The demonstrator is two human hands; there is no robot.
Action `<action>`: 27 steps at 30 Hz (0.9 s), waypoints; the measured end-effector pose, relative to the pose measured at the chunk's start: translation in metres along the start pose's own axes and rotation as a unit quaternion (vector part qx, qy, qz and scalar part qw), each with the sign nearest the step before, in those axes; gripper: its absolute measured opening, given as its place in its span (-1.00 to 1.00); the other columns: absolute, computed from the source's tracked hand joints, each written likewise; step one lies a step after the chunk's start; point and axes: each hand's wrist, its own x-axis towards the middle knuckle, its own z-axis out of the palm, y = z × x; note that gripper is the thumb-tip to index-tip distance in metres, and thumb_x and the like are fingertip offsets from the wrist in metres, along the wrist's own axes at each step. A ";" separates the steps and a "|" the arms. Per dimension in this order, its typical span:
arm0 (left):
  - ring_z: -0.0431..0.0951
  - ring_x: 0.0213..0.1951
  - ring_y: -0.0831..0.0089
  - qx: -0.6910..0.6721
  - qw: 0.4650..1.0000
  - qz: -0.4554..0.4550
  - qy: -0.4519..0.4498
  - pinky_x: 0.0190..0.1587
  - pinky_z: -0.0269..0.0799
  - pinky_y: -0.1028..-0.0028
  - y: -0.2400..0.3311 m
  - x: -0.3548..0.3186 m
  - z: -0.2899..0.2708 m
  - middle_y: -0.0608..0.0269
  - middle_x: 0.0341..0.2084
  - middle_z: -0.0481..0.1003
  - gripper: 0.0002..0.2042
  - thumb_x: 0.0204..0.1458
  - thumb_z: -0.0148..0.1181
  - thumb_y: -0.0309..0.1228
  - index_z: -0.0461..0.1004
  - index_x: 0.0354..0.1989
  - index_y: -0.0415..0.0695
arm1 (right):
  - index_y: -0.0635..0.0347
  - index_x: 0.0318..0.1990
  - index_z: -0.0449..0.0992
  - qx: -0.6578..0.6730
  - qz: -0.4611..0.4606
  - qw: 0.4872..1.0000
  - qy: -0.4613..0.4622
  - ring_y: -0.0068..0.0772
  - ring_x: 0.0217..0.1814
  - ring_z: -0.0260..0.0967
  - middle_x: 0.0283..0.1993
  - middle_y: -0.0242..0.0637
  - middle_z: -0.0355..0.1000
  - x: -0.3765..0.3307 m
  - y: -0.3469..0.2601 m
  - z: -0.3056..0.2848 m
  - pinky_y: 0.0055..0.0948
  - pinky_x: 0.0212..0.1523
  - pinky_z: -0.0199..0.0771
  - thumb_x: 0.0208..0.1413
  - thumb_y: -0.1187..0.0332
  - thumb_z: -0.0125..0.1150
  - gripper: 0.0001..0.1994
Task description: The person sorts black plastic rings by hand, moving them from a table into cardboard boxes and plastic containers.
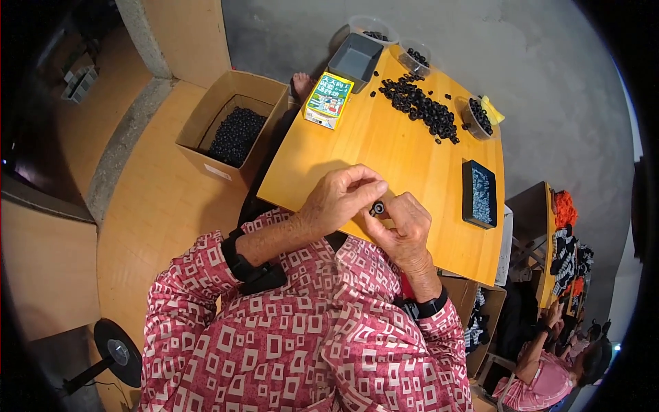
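Observation:
Over the table's near edge, my right hand (406, 230) pinches a small black ring-shaped part (377, 208) with a pale centre between thumb and fingers. Close beside it, my left hand (343, 198) has its thumb and index finger pressed together just above the part. Whatever those left fingertips grip is too small to see. Several similar black ring-shaped parts (419, 103) lie in a loose pile farther back on the table. A black tray (467, 199) with many small bluish-grey pieces stands to the right.
The wooden table (329, 161) also bears a yellow and green carton (328, 103), an open grey bin (355, 58) and clear tubs (478, 123) of black parts. A cardboard box (271, 89) of black pieces stands at left. Another person (539, 374) sits at lower right by a second table.

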 end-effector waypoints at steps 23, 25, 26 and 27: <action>0.44 0.03 0.36 -0.155 0.982 -0.054 -0.097 0.15 0.32 0.39 0.015 0.001 0.005 0.07 -0.07 0.45 -0.59 0.36 -0.30 -0.24 0.36 0.08 -0.32 | 0.28 -0.48 0.44 0.095 0.037 0.995 -0.017 -0.43 -0.53 0.33 -0.56 -0.34 0.33 0.009 -0.007 0.011 -0.46 -0.49 0.30 -0.16 0.51 0.35 -0.84; 0.47 0.02 0.33 -0.091 0.992 -0.008 -0.085 0.13 0.34 0.40 0.017 0.001 -0.003 0.05 -0.08 0.47 -0.65 0.30 -0.17 -0.32 0.39 0.04 -0.32 | 0.26 -0.46 0.45 0.199 0.147 0.968 -0.049 -0.54 -0.51 0.32 -0.54 -0.40 0.35 0.003 -0.006 0.001 -0.51 -0.47 0.30 -0.10 0.49 0.36 -0.84; 0.49 0.00 0.30 -0.028 0.996 0.037 -0.071 0.11 0.37 0.41 0.018 0.001 -0.008 0.03 -0.09 0.49 -0.71 0.24 -0.05 -0.40 0.43 0.01 -0.33 | 0.25 -0.44 0.46 0.301 0.252 0.916 -0.080 -0.65 -0.48 0.31 -0.52 -0.46 0.37 0.000 -0.004 -0.004 -0.57 -0.44 0.31 -0.04 0.47 0.38 -0.84; 0.49 0.00 0.30 -0.027 0.996 0.039 -0.076 0.11 0.37 0.41 0.021 0.001 -0.012 0.03 -0.09 0.49 -0.71 0.24 -0.05 -0.40 0.43 0.01 -0.33 | 0.25 -0.44 0.46 0.299 0.253 0.917 -0.075 -0.65 -0.48 0.31 -0.52 -0.46 0.37 -0.002 -0.001 -0.007 -0.57 -0.44 0.31 -0.04 0.47 0.38 -0.84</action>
